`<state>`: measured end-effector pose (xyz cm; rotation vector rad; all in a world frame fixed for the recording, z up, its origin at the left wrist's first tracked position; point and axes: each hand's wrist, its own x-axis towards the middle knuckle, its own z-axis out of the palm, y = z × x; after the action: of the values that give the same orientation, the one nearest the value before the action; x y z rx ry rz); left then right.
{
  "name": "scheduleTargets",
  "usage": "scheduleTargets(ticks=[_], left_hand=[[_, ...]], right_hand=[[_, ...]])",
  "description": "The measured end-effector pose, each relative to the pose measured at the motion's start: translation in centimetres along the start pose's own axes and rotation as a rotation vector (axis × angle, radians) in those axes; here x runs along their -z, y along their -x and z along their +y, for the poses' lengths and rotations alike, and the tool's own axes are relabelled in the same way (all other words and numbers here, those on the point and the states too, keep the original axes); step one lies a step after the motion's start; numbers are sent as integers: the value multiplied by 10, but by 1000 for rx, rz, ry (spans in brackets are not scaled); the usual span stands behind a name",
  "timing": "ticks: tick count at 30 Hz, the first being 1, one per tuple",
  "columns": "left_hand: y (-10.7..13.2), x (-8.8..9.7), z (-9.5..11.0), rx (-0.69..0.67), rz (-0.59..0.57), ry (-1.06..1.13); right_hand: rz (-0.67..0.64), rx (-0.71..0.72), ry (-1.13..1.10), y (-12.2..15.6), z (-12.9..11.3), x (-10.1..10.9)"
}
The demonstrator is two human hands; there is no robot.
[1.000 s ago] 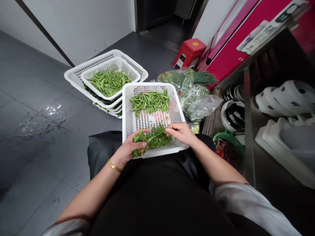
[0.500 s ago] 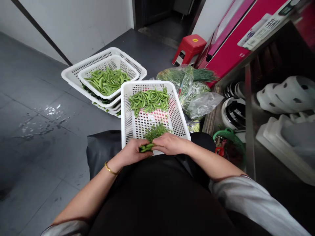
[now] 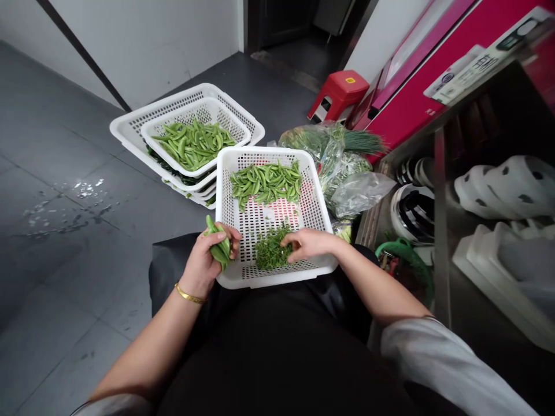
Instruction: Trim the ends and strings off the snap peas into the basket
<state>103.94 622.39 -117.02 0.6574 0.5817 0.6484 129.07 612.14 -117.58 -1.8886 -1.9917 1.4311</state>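
Note:
My left hand [image 3: 207, 254] is closed around several flat green pea pods [image 3: 221, 248] and is held at the near left rim of a white perforated basket [image 3: 236, 280]. The basket rests on my lap. At its near end lies a tangled heap of green stem trimmings [image 3: 272, 248]. My right hand [image 3: 306, 244] hovers at the right edge of this heap, its thumb and fingers apart, with nothing visible between them. A loose pile of pea pods [image 3: 267, 182] covers the far part of the basket.
White baskets stand stacked at the left, the top one [image 3: 147, 130] holding more pods [image 3: 197, 144]. Plastic bags of greens [image 3: 342, 167] lie on the floor at right. A red stool [image 3: 344, 89], a green basket [image 3: 401, 245] and shelved white containers [image 3: 503, 260] are beyond. The floor [image 3: 89, 190] is wet.
My hands have parted. The left one moved left and up with the pods, while the right one drew off to the right and opened, leaving the trimmings heap in plain sight.

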Motion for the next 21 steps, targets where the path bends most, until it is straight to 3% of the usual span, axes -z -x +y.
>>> scheduleTargets(ticks=[1,4,7,10,14,18,21], left_hand=[[-2,1,-2,48,-18,12],[-4,2,-8,170,-79,-9],[-6,4,-12,240,-137,-56],[-9,7,-13,252,-132,-50],[-11,8,-12,259,-100,-72],[-10,1,-16,278,-43,-178],[-6,-7,-25,308,16,-266]], right_hand=[[53,-85,24,-14,5,9],[384,-433,184,-67,18,33],[387,-545,173,-117,33,48],[362,-549,113,-142,45,51],[321,-530,4,-130,49,44],[236,-482,-192,-85,37,22],[171,-306,-494,-48,13,-5]])
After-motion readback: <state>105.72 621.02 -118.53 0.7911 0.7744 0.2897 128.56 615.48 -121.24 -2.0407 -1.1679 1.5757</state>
